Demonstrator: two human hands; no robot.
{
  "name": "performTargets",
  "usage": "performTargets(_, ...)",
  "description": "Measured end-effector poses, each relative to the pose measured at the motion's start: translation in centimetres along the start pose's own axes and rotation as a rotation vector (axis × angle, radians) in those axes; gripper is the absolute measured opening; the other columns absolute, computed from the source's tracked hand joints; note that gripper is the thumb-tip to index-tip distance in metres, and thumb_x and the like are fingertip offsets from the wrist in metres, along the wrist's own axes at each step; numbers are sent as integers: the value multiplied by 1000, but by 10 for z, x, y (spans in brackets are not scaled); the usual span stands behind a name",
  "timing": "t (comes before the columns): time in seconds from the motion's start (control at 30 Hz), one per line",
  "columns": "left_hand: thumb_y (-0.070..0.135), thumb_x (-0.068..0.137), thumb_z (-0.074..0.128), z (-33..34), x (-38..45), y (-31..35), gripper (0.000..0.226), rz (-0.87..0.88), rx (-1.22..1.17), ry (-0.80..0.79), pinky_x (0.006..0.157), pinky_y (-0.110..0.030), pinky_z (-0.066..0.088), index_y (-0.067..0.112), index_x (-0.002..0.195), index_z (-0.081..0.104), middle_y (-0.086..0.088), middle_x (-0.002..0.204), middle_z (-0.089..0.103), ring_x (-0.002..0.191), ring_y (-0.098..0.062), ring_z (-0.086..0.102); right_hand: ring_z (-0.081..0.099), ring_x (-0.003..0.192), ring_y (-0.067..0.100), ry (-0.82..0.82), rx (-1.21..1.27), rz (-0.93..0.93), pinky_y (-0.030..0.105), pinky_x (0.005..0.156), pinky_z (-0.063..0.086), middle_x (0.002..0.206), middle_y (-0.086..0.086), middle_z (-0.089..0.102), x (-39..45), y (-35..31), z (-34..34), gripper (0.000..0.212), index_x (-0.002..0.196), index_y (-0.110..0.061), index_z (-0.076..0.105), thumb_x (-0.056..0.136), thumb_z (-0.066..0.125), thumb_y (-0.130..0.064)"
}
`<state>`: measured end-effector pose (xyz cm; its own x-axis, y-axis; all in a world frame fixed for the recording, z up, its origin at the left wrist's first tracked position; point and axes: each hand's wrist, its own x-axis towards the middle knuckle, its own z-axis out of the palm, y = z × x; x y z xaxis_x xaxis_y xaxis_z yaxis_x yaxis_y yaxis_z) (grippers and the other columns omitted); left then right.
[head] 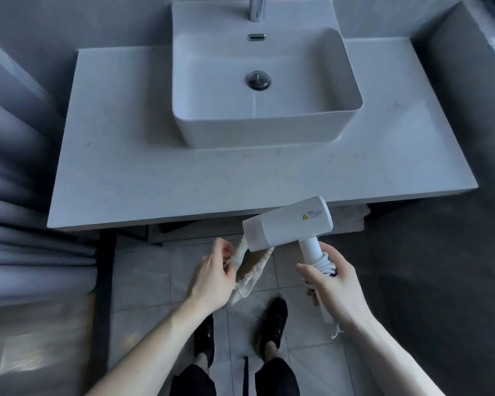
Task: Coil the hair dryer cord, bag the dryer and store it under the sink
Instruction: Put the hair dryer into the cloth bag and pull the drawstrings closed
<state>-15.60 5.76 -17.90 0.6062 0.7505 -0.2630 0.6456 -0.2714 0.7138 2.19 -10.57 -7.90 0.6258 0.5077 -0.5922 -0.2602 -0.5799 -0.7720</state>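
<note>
Head view, right hand grips dryer

bare forearms, black trousers, shoes.

Single head view, steeply downward, close above hands, facing sink.

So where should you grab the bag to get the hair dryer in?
Probably at its gathered rim, from the left, as the left hand pinches it now. The dryer, held by its cord-wrapped handle in the right hand, points nose-first at that opening.
</note>
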Motion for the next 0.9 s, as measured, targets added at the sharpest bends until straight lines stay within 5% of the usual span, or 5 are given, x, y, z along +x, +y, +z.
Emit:
performTargets(0.17, -4, 87, 56, 20, 2, -45, 38, 21, 42, -43, 73, -31, 51, 32, 80, 67, 8, 91, 68, 80, -17, 66, 59, 57, 16, 20, -63, -4, 35, 54, 53, 72, 10, 66, 9, 37, 26, 35, 104, -44, 73, 86, 79, -15)
performTargets(0.37, 5, 76, 60, 67, 6, -93, 25, 6, 181, -110, 66, -30, 44, 24, 92, 61, 15, 104, 51, 87, -17, 61, 66, 68, 31, 31, -281, -24, 46, 64, 60, 81, 5, 73, 57, 103, 51, 41, 114, -44, 69, 79, 81, -26)
performTargets(0.6, 3, 68, 67, 148, 44, -169, 48, -9, 136, -26, 69, -44, 58, 22, 111, 59, 11, 128, 49, 98, -26, 68, 46, 54, 10, -21, -409, -117, 20, 52, 43, 80, 0, 68, 128, 177, 74, 45, 114, -41, 66, 75, 79, -21)
performTargets(0.77, 8, 66, 66, 184, 77, -218, 68, -32, 14, 69, 84, -33, 58, 29, 130, 62, 10, 138, 50, 113, -19, 65, 51, 54, 15, 15, -590, -195, 30, 53, 51, 74, -2, 68, 184, 211, 94, 43, 111, -42, 63, 71, 77, -32)
performTargets(0.9, 6, 68, 65, 204, 103, -240, 79, 39, -90, 46, 84, -20, 52, 29, 144, 57, 15, 140, 44, 98, -5, 62, 62, 71, 11, -9, -775, -208, 29, 64, 56, 83, -10, 69, 212, 240, 116, 48, 114, -49, 58, 68, 72, -42)
